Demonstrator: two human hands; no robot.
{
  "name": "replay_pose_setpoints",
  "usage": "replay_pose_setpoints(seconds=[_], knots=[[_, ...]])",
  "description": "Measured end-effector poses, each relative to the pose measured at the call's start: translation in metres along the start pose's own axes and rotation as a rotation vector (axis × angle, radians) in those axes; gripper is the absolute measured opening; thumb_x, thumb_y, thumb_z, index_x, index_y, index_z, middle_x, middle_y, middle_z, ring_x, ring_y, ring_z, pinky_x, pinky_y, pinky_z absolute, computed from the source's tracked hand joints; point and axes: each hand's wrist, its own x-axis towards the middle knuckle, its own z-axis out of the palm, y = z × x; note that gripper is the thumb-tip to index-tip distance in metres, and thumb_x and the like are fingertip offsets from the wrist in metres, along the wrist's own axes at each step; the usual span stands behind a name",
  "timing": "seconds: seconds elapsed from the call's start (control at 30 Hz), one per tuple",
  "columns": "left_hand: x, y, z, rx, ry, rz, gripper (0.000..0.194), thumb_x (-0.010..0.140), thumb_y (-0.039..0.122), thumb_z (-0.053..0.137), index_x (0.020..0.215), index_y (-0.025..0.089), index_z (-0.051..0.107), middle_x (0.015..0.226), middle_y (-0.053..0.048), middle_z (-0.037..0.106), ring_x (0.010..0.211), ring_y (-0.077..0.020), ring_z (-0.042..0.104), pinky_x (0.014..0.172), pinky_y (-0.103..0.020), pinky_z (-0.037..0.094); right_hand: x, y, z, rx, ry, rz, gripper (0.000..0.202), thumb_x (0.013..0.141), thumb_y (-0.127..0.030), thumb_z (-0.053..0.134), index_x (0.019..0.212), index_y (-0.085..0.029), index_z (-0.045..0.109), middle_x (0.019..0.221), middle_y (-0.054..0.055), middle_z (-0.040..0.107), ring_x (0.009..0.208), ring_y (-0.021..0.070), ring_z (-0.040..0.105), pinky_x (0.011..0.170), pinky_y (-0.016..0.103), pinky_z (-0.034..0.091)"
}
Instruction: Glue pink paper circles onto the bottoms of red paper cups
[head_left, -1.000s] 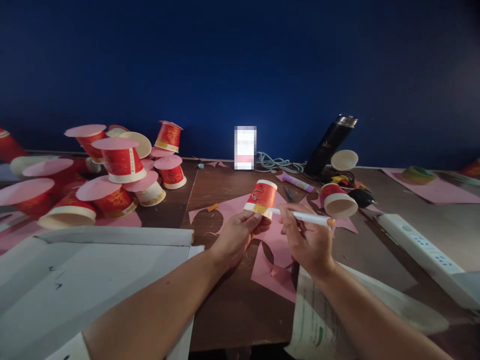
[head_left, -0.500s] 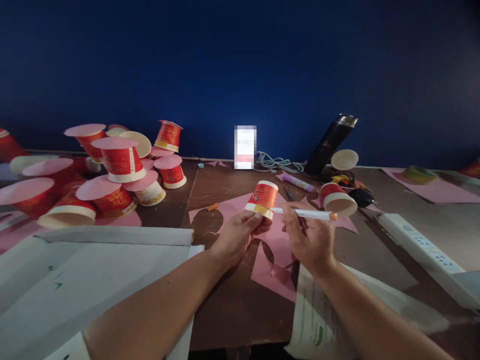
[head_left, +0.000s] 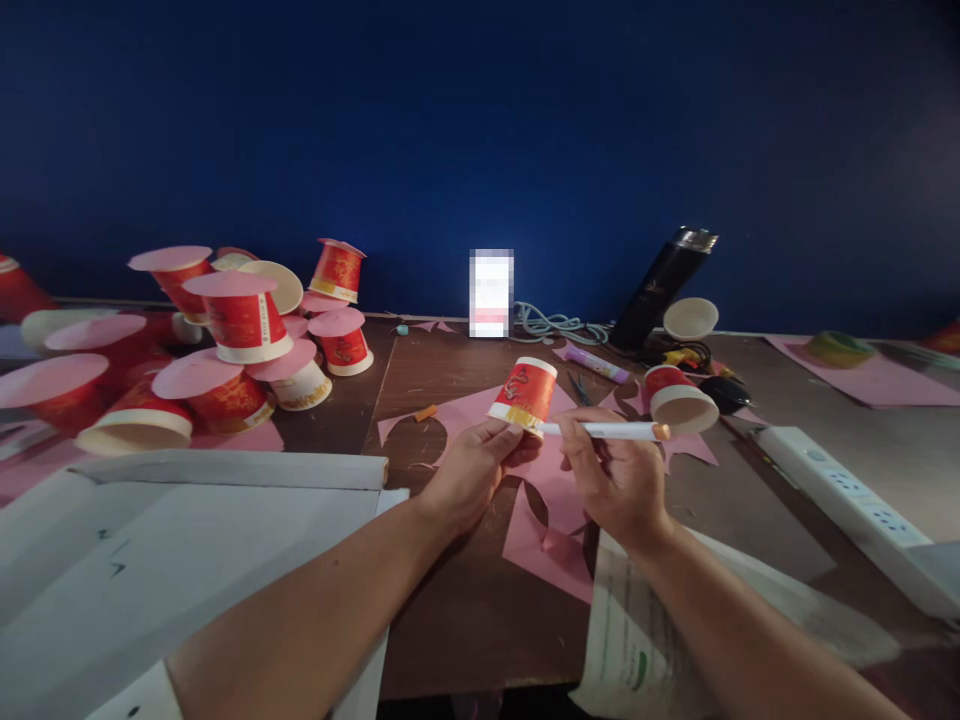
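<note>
A red paper cup point(head_left: 527, 388) with a dragon print and a gold-and-white band is tilted in my left hand point(head_left: 474, 474), whose thumb and fingers grip its lower end. My right hand point(head_left: 619, 480) is closed round a white marker pen point(head_left: 626, 430) with an orange end. The pen points left, its tip at the cup's pale band; whether it touches cannot be made out. Below both hands lies cut pink paper point(head_left: 547, 565) with rounded cut-outs. Another red paper cup point(head_left: 679, 398) lies on its side to the right of the pen.
Red cups with pink paper discs point(head_left: 238, 318) are piled at the left. At the back are a lit phone point(head_left: 491, 295), a glue stick point(head_left: 596, 365) and a leaning black flask point(head_left: 660, 285). A power strip point(head_left: 855, 510) lies right; a white box lid point(head_left: 225, 560) lies front left.
My right hand and the marker pen have shifted slightly left along the cup's band. The cup stays in my left hand, tilted much as before.
</note>
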Motion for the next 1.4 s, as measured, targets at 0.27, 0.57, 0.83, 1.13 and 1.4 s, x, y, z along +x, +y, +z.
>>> replay_pose_setpoints(seconds=[0.27, 0.57, 0.83, 1.13, 1.4], knots=[[0.0003, -0.0008, -0.0005, -0.017, 0.004, -0.007, 0.023, 0.071, 0.030, 0.075, 0.077, 0.008, 0.069, 0.080, -0.008, 0.066, 0.077, -0.0142, 0.060, 0.085, -0.032, 0.045, 0.0006, 0.0000, -0.0005, 0.030, -0.015, 0.007, 0.017, 0.089, -0.030, 0.054, 0.085, -0.019, 0.066, 0.060, 0.000, 0.064, 0.057, 0.0136, 0.064, 0.053, 0.023, 0.046], [0.0001, 0.0000, -0.0010, -0.013, -0.007, -0.012, 0.020, 0.074, 0.028, 0.071, 0.078, 0.008, 0.070, 0.079, -0.009, 0.066, 0.077, -0.0143, 0.061, 0.085, -0.032, 0.045, -0.0003, 0.0027, -0.0002, 0.052, -0.025, 0.003, 0.014, 0.089, -0.028, 0.055, 0.087, -0.019, 0.066, 0.065, 0.001, 0.066, 0.055, 0.0120, 0.063, 0.053, 0.022, 0.046], [0.0012, -0.0011, -0.0017, -0.031, -0.010, 0.008, 0.018, 0.076, 0.025, 0.070, 0.080, 0.008, 0.070, 0.081, -0.008, 0.066, 0.078, -0.0141, 0.061, 0.085, -0.032, 0.047, 0.0010, 0.0026, 0.0024, 0.103, 0.052, 0.045, 0.013, 0.089, -0.026, 0.055, 0.089, -0.018, 0.066, 0.076, 0.002, 0.067, 0.052, 0.0095, 0.061, 0.053, 0.022, 0.048], [0.0011, -0.0004, -0.0012, -0.030, 0.008, 0.008, 0.018, 0.076, 0.024, 0.069, 0.079, 0.007, 0.070, 0.081, -0.010, 0.066, 0.078, -0.0144, 0.061, 0.084, -0.032, 0.048, -0.0004, 0.0026, 0.0036, 0.135, 0.042, 0.046, 0.014, 0.089, -0.025, 0.056, 0.093, -0.019, 0.067, 0.082, 0.003, 0.068, 0.054, 0.0099, 0.063, 0.056, 0.023, 0.051], [0.0013, -0.0006, -0.0018, -0.034, 0.009, -0.001, 0.020, 0.074, 0.026, 0.072, 0.078, 0.007, 0.070, 0.082, -0.010, 0.066, 0.078, -0.0148, 0.061, 0.086, -0.033, 0.046, -0.0008, 0.0023, 0.0033, 0.113, 0.033, 0.041, 0.014, 0.089, -0.026, 0.055, 0.093, -0.019, 0.067, 0.076, 0.003, 0.067, 0.056, 0.0120, 0.064, 0.057, 0.024, 0.052]])
